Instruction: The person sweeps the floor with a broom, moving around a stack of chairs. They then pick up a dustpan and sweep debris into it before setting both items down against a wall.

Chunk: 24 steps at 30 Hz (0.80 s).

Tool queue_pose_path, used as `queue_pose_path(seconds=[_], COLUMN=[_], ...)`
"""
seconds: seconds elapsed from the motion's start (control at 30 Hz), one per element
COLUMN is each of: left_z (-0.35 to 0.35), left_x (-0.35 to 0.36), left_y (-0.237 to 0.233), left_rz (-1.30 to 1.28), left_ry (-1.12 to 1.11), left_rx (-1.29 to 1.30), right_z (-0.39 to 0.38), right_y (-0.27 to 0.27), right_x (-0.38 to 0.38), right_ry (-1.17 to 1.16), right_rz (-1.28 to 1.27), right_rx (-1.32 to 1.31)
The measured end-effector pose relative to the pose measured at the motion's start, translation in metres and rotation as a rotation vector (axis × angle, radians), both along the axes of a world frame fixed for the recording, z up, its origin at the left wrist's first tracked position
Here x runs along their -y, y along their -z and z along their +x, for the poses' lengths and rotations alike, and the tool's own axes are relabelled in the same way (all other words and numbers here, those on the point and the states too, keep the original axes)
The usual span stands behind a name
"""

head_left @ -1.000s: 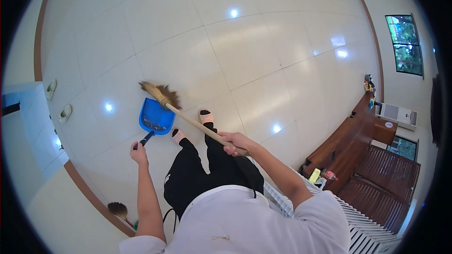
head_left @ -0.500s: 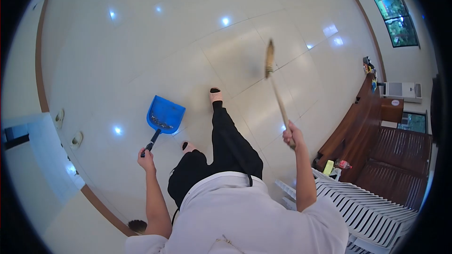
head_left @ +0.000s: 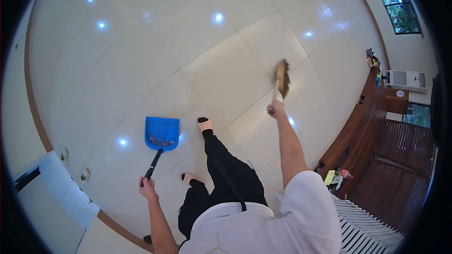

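My left hand is closed round the black handle of a blue dustpan. Grey debris lies in the pan, gathered toward the handle side. Out in front on the right, my right hand grips the pale stick of a broom. The broom's brown bristle head points away from me, over the tiled floor. Much of the stick is hidden from this viewpoint, and the bristles are slightly blurred. My feet, in pink footwear, stand between the two tools.
White stacked chairs are at the lower right beside a long brown wooden bench. A bottle with a red label stands near the bench end. Two pale shoes lie by the left wall. Glossy floor tiles stretch ahead.
My right hand has moved forward and left, and the broom head has swung nearer and to the right. The dustpan now sits lower in view, handle still in my left hand. I have moved forward.
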<state>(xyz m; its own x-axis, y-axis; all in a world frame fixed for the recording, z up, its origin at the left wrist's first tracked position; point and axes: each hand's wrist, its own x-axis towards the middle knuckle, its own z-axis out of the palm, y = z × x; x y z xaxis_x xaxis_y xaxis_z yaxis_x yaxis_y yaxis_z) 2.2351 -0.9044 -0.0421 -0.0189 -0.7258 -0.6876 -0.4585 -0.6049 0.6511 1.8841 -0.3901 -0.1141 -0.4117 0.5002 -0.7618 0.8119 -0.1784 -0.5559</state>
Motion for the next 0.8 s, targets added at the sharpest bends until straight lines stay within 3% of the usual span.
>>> queue_pose_path(seconds=[0.03, 0.13, 0.17, 0.3, 0.37, 0.43, 0.47, 0.5, 0.57, 0.8], left_z=[-0.013, -0.057, -0.074, -0.125, -0.146, -0.164, -0.173, -0.181, -0.193, -0.243], left_x=[-0.003, -0.001, -0.002, 0.001, -0.002, -0.008, -0.012, -0.012, -0.014, 0.007], left_y=[0.0, 0.015, 0.019, 0.043, 0.06, 0.071, 0.077, 0.08, 0.08, 0.048], left_rz=[-0.009, 0.003, 0.0, 0.007, 0.003, -0.022, -0.029, -0.033, -0.025, -0.06], left_ry=[0.016, 0.033, 0.032, 0.143, 0.199, 0.307, 0.293, 0.295, 0.254, 0.093], left_rx=[0.001, -0.016, -0.012, -0.038, -0.062, -0.04, -0.086, -0.09, -0.074, -0.084], right_z=[-0.003, -0.003, -0.003, 0.023, 0.045, 0.048, 0.036, 0.031, 0.025, 0.036], right_y=[-0.002, -0.001, -0.002, -0.036, -0.052, -0.109, -0.127, -0.139, -0.164, -0.232], right_x=[0.017, 0.066, 0.079, 0.126, 0.14, 0.159, 0.154, 0.142, 0.11, 0.032], right_ry=[0.026, -0.334, -0.335, -0.691, -0.855, -0.861, -0.728, -0.728, -0.342, -0.06], right_rz=[-0.05, 0.095, 0.091, 0.097, 0.058, -0.192, -0.347, -0.349, -0.923, -0.93], right_rx=[0.01, -0.078, -0.074, 0.09, 0.198, 0.173, 0.287, 0.281, 0.326, 0.191])
